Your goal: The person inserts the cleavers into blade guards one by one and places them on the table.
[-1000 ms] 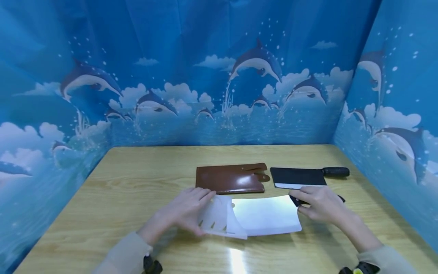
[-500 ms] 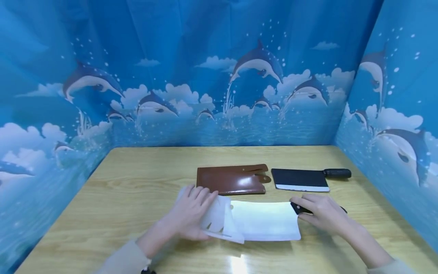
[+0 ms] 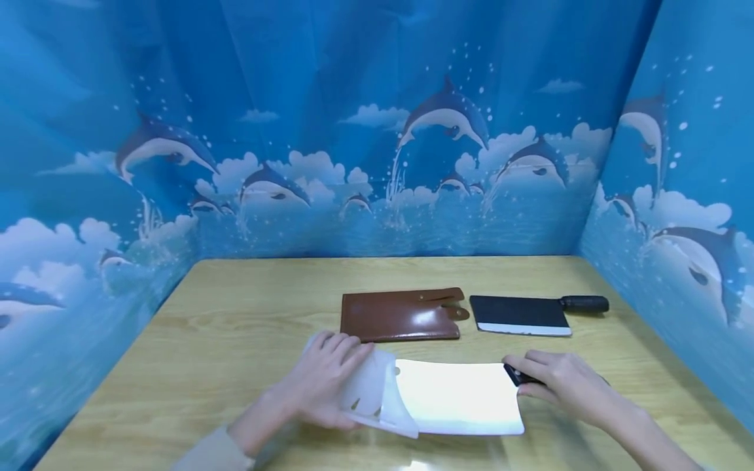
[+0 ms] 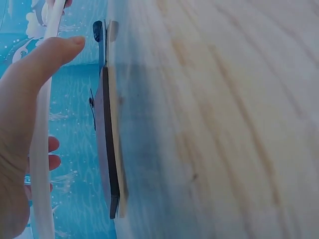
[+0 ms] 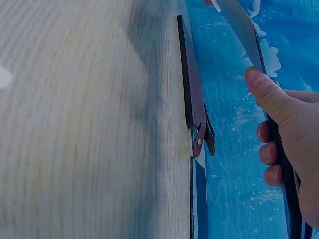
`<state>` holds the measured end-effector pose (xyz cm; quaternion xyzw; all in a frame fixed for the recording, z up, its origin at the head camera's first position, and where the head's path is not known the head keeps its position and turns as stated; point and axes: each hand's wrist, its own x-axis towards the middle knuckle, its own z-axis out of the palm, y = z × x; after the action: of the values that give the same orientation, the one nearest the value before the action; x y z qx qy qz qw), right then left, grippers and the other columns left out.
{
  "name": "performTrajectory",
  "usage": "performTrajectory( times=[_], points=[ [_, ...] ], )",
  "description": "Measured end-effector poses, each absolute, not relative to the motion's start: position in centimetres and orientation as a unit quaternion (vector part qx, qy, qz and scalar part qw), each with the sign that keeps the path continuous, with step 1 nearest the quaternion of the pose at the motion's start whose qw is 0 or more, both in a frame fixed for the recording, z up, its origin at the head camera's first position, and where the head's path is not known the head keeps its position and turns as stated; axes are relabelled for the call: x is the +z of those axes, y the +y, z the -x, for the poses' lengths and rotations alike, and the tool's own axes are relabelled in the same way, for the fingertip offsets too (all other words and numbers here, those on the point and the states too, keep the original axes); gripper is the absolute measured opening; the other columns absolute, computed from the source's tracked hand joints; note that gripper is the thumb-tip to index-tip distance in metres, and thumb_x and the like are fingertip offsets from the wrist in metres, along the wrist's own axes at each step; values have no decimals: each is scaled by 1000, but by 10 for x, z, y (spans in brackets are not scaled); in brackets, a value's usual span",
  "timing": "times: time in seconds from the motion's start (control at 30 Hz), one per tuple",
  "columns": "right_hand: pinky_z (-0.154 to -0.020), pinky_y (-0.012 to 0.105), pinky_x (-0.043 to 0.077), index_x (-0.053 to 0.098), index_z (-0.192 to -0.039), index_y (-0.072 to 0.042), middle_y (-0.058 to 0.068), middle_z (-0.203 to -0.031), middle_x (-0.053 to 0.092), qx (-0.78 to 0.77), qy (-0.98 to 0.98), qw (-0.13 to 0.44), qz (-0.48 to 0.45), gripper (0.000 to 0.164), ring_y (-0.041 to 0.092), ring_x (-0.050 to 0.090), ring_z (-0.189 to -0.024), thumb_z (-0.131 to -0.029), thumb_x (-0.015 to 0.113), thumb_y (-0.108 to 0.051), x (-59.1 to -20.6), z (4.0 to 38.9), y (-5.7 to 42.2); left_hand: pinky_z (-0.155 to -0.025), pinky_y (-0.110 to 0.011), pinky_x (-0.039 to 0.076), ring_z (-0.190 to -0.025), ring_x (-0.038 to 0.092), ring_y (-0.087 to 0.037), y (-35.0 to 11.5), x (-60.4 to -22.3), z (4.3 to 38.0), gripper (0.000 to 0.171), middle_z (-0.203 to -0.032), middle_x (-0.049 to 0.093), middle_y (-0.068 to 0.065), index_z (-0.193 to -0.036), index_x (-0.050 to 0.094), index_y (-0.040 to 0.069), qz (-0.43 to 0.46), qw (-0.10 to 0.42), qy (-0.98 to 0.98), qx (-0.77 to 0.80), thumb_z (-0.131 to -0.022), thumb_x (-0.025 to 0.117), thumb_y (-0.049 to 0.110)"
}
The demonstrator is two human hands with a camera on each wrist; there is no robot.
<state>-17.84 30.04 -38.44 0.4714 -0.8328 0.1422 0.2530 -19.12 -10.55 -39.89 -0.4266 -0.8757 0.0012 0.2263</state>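
– both hands have come nearer the person's body since a second ago, bringing the pale cleaver and white sleeve along; the gap to the black cleaver is wider.

– how do the fingers sit?

– left hand pinches the sleeve, thumb on one side, fingertips poking past the other. right hand has its fingers curled round the black handle.

– and where's the pale cleaver exactly?

– off the table, on the person's side of the brown sheath. its front end overlaps the sleeve; how deep it goes, i can't tell.

– so what worries you?

– the blade turning. if the right wrist twists, the lower edge could bite into the sleeve or catch at those notches.

– and the left hand?

– it bends the sleeve if it squeezes too hard, i'd say. then the mouth could narrow, the blade could jam, and a sudden jerk might bring steel towards those fingers.
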Motion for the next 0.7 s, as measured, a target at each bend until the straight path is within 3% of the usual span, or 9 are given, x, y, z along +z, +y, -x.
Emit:
performTrajectory(
  times=[0.2, 0.7],
  points=[
    [-46, 7, 31, 67, -105, -3, -11, -74, 56, 148, -844, 231, -460, 34, -11, 36, -56, -82, 66, -29, -381, 174, 299, -88, -47, 40, -104, 50, -22, -104, -401, 192, 104, -115, 54, -8, -131, 48, 11, 430, 229, -873, -17, -51, 65, 75],
    [-45, 8, 33, 65, -106, -6, -9, -75, 57, 139, -850, 227, -455, 33, -10, 35, -56, -83, 65, -29, -387, 174, 290, -89, -47, 39, -105, 49, -21, -102, -400, 196, 105, -116, 53, -7, -133, 47, 12, 428, 211, -879, -10, -51, 65, 75]
  ],
)
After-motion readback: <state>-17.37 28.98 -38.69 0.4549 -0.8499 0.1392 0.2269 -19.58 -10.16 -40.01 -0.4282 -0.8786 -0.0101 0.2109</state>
